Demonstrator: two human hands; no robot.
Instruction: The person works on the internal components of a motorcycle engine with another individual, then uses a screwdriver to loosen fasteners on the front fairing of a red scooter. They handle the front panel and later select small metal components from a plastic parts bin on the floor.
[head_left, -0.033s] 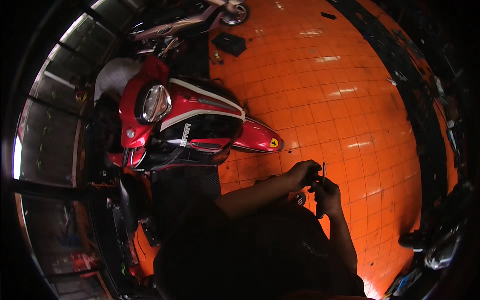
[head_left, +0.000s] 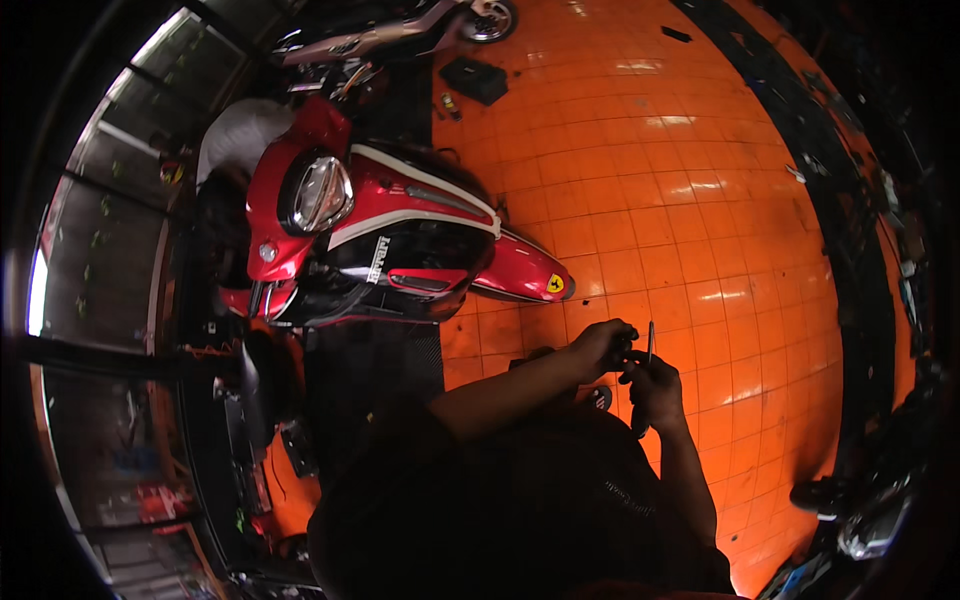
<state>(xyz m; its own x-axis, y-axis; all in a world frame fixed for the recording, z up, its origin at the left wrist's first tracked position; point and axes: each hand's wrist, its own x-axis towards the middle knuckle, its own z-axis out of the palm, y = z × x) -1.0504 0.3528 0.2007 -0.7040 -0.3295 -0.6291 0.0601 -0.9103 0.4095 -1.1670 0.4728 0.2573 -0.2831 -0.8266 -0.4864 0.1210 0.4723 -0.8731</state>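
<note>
In front of my body, my right hand (head_left: 656, 392) is wrapped round a screwdriver (head_left: 651, 338). Its thin metal shaft points up past my thumb, and the dark handle shows below my fist. Beside the shaft is my left hand (head_left: 599, 350), with its fingers curled together in a pinch. Whatever those fingers hold, if anything, is too dark to make out. The two hands are close together at the fingertips. Ahead and to the left stands a red and black scooter (head_left: 430, 225) with white stripes, its front mudguard reaching toward my hands.
Orange tiles (head_left: 700, 240) cover the floor. A person in a light top (head_left: 243, 135) bends behind the scooter. Farther off are another motorbike (head_left: 370, 40) and a black box (head_left: 474, 80). A dark mat (head_left: 375, 365) lies left of me, and a round black item (head_left: 600, 398) is below my left hand.
The view has shifted a little, so the scooter and far floor sit slightly more to the right. Both hands keep nearly the same pose.
</note>
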